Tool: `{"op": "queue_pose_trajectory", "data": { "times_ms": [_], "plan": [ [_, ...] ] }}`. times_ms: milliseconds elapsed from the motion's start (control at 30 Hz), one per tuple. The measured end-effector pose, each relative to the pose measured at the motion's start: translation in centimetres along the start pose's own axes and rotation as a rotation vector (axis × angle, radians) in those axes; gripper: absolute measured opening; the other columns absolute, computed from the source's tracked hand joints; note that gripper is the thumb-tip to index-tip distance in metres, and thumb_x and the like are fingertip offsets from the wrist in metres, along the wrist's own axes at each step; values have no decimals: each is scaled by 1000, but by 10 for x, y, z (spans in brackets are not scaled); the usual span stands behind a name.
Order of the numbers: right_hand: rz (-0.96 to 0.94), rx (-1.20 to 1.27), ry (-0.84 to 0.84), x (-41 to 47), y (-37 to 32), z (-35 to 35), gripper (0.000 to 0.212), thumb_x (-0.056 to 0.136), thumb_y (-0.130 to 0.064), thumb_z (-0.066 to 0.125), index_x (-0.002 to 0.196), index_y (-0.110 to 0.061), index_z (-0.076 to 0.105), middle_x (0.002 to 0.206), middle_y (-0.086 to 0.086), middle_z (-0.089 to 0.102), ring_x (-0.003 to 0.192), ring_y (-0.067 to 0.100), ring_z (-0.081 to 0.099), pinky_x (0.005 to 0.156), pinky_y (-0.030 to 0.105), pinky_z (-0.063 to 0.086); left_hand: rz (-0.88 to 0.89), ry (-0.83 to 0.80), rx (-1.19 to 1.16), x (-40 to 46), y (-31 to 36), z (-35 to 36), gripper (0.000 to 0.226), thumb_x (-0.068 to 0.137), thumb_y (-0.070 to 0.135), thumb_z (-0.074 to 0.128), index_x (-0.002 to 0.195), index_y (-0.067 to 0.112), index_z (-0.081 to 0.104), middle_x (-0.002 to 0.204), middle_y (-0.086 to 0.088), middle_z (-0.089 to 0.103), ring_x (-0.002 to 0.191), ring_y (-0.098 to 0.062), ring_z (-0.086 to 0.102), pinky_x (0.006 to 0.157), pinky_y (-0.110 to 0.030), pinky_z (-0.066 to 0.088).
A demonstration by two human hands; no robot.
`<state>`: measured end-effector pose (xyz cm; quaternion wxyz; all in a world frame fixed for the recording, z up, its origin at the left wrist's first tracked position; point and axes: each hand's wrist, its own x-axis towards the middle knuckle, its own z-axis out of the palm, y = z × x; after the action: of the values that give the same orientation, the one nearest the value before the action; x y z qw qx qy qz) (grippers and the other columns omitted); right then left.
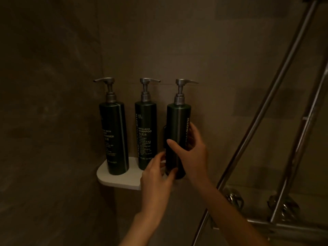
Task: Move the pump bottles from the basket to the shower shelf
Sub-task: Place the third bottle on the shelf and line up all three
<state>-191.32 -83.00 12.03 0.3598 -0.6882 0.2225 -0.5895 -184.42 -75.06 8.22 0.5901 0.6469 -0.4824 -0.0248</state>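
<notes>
Pump bottles, three, dark green, upright in a row on the white shower shelf [113,180] in the wall corner: cleanser bottle [114,137] at 9 o'clock, shampoo bottle [145,135] in the middle, third bottle [177,139] at 3 o'clock. Right hand [192,153] wraps the third bottle's body, fingers [174,145] closed around it; left hand [156,176] touches its base, fingers curled against it. Metal shower pipes [262,110] at 3 o'clock, well apart.

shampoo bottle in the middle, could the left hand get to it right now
Probably yes. The left hand is at the base of the right-hand bottle, right beside the shampoo bottle, with nothing between them. It would have to let go first.
</notes>
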Motion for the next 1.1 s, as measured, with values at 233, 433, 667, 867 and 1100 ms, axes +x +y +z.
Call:
{"op": "queue_pose_trajectory", "data": {
  "times_ms": [233, 433, 667, 867, 1100],
  "plan": [
    [-23, -89, -46, 5, 11, -1, 75, 75, -39, 74, 139, -38, 35, 129, -13, 55, 114, -1, 54, 95, 30, 51, 19, 68, 89, 4, -3, 8, 52, 82, 19, 68, 130, 25, 49, 124, 6, 58, 107, -1, 54, 84, -11, 46],
    [-210, -329, 80, -5, 2, -4, 71, 82, -42, 66, 142, -23, 32, 138, -2, 43, 123, 10, 46, 94, 22, 43, 157, 168, 224, 0, -1, -16, 44, 87, 24, 61, 130, 23, 50, 122, 4, 59, 111, -8, 54, 93, -27, 47],
    [-522, -439, 107, -25, -20, 29, 54, 90, -26, 56, 139, -15, 37, 142, 6, 40, 135, 16, 35, 110, 20, 31, 292, 394, 332, 8, -8, -64, 48, 86, 16, 62, 132, 14, 48, 135, -4, 49, 126, -16, 41, 100, -27, 34],
    [-377, -490, -103, -36, -21, 66, 66, 93, -35, 49, 148, -19, 17, 156, 1, 17, 144, 13, 16, 115, 23, 17, 182, 367, 317, 26, -28, -81, 74, 87, 25, 61, 147, 21, 18, 154, -2, 18, 141, -17, 22, 110, -33, 24],
    [-174, -518, -120, -26, -17, 96, 83, 95, -26, 47, 146, -19, -19, 159, 1, -14, 146, 14, -6, 120, 34, 9, 74, 288, 40, 54, -40, -83, 84, 88, 23, 60, 150, 23, 3, 156, -2, 18, 139, -12, 22, 114, -33, 23]
  ]
}}
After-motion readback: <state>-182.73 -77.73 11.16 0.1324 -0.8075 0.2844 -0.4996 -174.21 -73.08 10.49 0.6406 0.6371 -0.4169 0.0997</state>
